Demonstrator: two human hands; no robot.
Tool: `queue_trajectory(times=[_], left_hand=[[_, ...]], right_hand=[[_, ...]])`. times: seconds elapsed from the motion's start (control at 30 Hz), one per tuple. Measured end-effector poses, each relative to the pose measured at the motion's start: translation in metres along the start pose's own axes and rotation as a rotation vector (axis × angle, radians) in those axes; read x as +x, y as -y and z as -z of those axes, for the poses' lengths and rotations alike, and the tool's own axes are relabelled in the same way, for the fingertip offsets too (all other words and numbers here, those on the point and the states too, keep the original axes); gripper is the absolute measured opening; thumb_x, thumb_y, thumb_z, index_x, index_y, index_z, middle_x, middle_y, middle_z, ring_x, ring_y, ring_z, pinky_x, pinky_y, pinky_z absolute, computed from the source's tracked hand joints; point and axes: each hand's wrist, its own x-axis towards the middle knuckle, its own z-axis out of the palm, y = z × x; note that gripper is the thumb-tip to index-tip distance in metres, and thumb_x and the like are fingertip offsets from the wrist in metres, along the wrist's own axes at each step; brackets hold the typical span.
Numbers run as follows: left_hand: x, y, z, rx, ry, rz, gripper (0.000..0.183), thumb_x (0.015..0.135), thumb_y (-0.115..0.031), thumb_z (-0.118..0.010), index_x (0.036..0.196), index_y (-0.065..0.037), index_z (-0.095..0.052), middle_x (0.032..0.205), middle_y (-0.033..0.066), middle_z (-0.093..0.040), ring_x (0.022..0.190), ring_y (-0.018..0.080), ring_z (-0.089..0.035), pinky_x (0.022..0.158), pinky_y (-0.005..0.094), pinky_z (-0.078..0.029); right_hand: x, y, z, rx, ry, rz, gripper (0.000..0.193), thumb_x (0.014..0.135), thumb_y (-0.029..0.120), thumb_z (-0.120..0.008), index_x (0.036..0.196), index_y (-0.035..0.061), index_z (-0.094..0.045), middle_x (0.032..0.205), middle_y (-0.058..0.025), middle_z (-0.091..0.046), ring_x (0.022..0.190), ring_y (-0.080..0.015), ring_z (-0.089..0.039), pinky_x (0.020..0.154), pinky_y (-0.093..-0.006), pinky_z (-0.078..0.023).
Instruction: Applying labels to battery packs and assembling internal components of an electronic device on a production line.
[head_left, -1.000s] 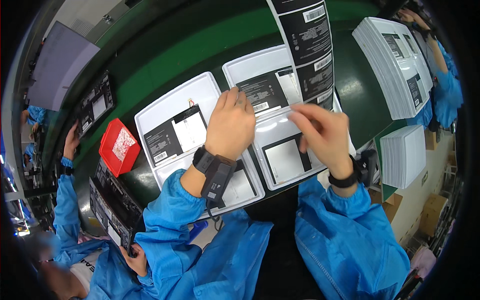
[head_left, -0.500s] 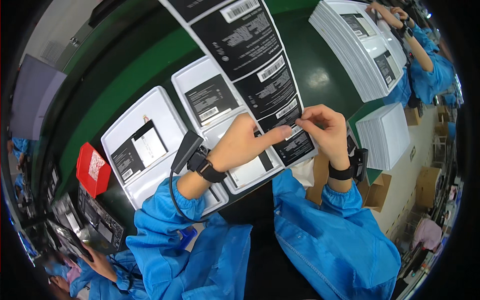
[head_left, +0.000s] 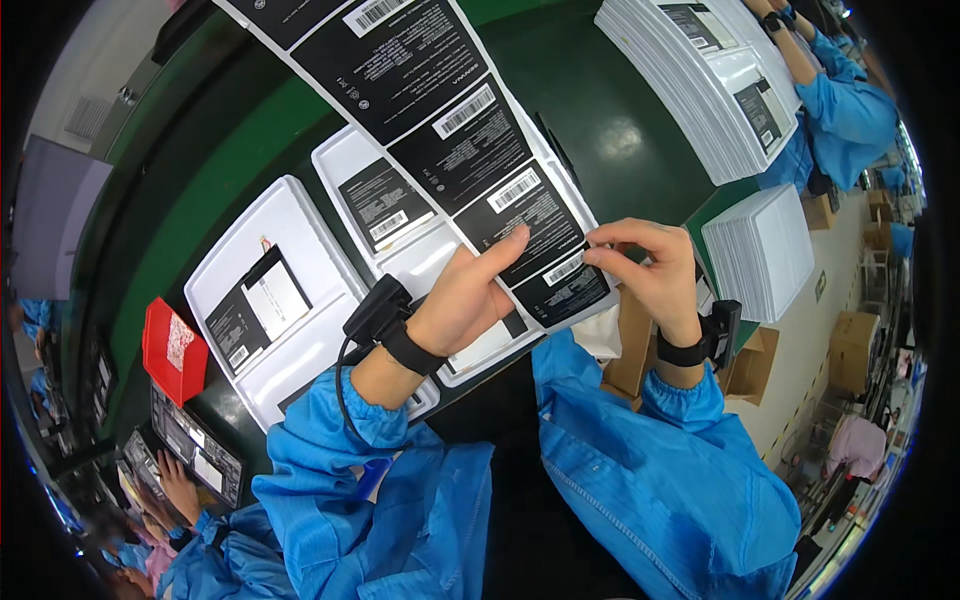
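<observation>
A long strip of black printed labels (head_left: 480, 140) with white barcode patches slants across the middle, over the trays. My left hand (head_left: 460, 305) holds its lower left edge, the thumb on the printed face and the other fingers partly hidden beneath. At the right edge, near the lower end, my right hand (head_left: 650, 270) pinches the strip between thumb and forefinger. Under the strip lies a white tray (head_left: 335, 150) with a flat black panel (head_left: 385, 205) in it. Another white tray (head_left: 315, 345) sits to its left, holding a flat black-and-white panel (head_left: 240, 330).
Stacked white trays (head_left: 665, 90) stand at the far right, with a second white stack (head_left: 760, 255) nearer. A red bin (head_left: 175, 350) is at the left. Cardboard boxes (head_left: 750, 365) stand right of the table. Co-workers' arms (head_left: 790, 50) reach in at the upper right and lower left (head_left: 180, 490).
The strip's upper part has shifted left. My left thumb has drawn back up and left from near my right fingers. At lower left, a co-worker's hand has moved up toward the dark panels.
</observation>
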Motion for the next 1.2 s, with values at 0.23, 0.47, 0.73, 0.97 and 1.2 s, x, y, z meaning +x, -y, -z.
queue_trajectory(times=[0.23,0.47,0.73,0.97,1.2], left_hand=[[-0.002,0.005,0.005,0.130,0.031,-0.018,0.041,0.107,-0.019,-0.052,0.143,-0.001,-0.046,0.135,0.0149,-0.060,0.122,0.0247,-0.062,0.105,0.0406,-0.053],[0.005,-0.006,0.012,0.219,-0.303,-0.231,0.033,0.107,-0.024,-0.054,0.123,0.003,-0.062,0.114,0.0087,-0.070,0.100,0.0170,-0.070,0.083,0.0296,-0.056],[-0.091,-0.003,-0.007,0.711,-0.057,-0.271,0.056,0.094,-0.008,-0.073,0.142,0.004,-0.048,0.135,0.0199,-0.062,0.119,0.0228,-0.065,0.098,0.0327,-0.054],[-0.119,-0.011,0.026,0.708,-0.385,-0.126,0.033,0.098,-0.007,-0.068,0.128,0.003,-0.059,0.099,0.0095,-0.071,0.084,0.0152,-0.069,0.079,0.0276,-0.057],[-0.116,0.001,0.014,-0.003,-0.171,0.029,0.047,0.101,-0.001,-0.058,0.146,0.003,-0.045,0.118,0.0172,-0.068,0.099,0.0215,-0.071,0.084,0.0336,-0.060]], right_hand=[[-0.001,0.011,0.005,-0.023,0.093,0.029,0.013,0.077,0.003,-0.082,0.089,0.0032,-0.078,0.090,-0.0065,-0.075,0.077,-0.0132,-0.066,0.062,-0.0255,-0.049],[-0.011,0.024,0.011,0.205,-0.132,0.513,0.015,0.085,-0.005,-0.070,0.094,0.0020,-0.061,0.097,-0.0132,-0.063,0.089,-0.0238,-0.063,0.070,-0.0288,-0.051],[-0.041,0.051,-0.038,0.972,-0.110,-0.077,0.012,0.092,-0.005,-0.064,0.096,-0.0031,-0.053,0.098,-0.0183,-0.061,0.071,-0.0242,-0.074,0.045,-0.0257,-0.052],[-0.035,0.043,-0.046,0.636,0.207,-0.235,0.009,0.090,-0.013,-0.064,0.099,-0.0101,-0.061,0.089,-0.0182,-0.070,0.071,-0.0182,-0.072,0.049,-0.0220,-0.051],[-0.038,0.052,-0.055,0.951,0.245,-0.223,0.010,0.090,-0.008,-0.067,0.099,-0.0107,-0.063,0.088,-0.0202,-0.070,0.068,-0.0189,-0.071,0.054,-0.0246,-0.053]])
